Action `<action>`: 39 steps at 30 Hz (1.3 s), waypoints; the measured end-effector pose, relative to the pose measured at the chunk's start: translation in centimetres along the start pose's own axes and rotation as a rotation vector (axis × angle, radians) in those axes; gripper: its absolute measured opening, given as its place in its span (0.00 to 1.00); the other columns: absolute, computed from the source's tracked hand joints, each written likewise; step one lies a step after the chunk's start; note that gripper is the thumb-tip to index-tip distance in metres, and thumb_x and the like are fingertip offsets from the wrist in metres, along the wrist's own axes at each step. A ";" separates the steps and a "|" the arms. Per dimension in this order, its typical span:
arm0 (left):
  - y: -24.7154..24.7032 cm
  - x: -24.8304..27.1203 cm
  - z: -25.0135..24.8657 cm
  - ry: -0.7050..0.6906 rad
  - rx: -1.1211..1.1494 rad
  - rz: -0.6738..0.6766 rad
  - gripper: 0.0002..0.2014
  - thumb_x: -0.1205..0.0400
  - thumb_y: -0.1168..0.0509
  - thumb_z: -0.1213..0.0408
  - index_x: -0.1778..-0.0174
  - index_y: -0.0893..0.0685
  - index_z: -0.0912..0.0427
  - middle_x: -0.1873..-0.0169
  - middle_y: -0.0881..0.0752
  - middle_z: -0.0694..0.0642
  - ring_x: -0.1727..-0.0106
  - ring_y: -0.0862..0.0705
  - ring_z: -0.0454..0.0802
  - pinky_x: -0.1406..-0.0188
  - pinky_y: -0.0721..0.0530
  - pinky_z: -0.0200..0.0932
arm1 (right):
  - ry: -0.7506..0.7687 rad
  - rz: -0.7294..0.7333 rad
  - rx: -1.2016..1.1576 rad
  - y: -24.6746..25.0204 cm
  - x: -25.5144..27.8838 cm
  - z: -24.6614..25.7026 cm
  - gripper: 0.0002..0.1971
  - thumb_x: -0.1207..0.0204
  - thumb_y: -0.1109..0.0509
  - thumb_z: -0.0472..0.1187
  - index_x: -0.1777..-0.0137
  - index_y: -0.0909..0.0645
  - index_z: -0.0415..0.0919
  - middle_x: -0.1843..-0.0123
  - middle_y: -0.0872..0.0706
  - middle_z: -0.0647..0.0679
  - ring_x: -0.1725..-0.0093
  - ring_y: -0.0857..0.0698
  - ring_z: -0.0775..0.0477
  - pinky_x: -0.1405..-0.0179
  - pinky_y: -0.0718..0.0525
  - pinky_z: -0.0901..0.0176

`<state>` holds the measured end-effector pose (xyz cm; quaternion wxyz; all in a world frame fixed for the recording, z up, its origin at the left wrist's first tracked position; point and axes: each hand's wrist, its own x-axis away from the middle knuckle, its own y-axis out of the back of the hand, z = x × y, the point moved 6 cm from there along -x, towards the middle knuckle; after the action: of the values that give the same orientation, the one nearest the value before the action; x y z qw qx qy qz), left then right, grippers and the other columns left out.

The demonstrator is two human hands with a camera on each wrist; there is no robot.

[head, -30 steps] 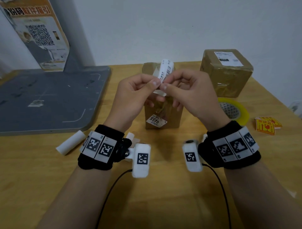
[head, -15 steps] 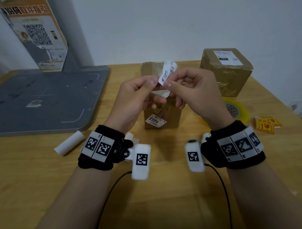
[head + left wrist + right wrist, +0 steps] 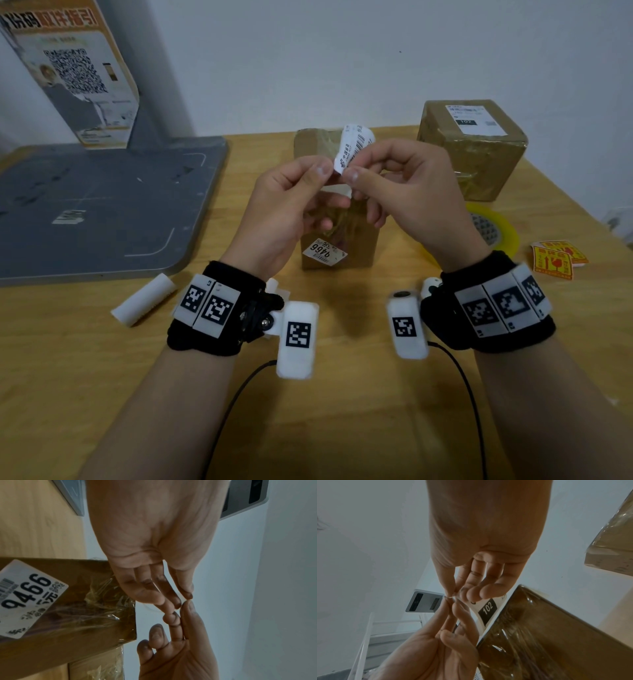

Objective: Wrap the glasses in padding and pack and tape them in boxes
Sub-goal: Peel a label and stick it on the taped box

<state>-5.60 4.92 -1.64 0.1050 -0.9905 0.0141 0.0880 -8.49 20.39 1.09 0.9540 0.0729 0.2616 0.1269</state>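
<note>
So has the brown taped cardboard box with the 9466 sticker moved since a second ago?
No. The brown taped cardboard box with the 9466 sticker keeps its place against the grey board's edge and the yellow tape roll.

Left hand [image 3: 154, 545] fingertips meet right hand [image 3: 178, 649] beside taped box [image 3: 72, 615].

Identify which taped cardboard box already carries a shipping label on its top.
The far-right box has a white label on top; the box behind the hands shows only a small "9466" sticker.
</note>
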 end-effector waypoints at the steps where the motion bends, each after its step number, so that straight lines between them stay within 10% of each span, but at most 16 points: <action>1: 0.0 0.0 0.0 -0.002 -0.001 0.002 0.09 0.09 0.38 0.63 0.43 0.13 0.60 0.53 0.09 0.58 0.59 0.12 0.48 0.69 0.19 0.39 | -0.002 0.001 -0.001 0.0 0.0 0.0 0.02 0.20 0.21 0.36 0.54 0.11 0.40 0.69 0.12 0.46 0.80 0.18 0.47 0.81 0.20 0.58; 39: -0.6 0.4 0.1 -0.045 -0.066 -0.145 0.14 0.12 0.35 0.68 0.64 0.15 0.57 0.73 0.21 0.50 0.81 0.27 0.46 0.85 0.33 0.37 | -0.157 -0.068 -0.007 2.3 1.5 -0.5 0.06 0.16 0.26 0.37 0.53 0.10 0.36 0.69 0.12 0.44 0.77 0.18 0.46 0.79 0.18 0.57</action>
<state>-5.19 5.48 -1.68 0.0786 -0.9896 -0.0629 0.1027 -7.95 23.01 0.41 0.9756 0.0704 0.1877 0.0893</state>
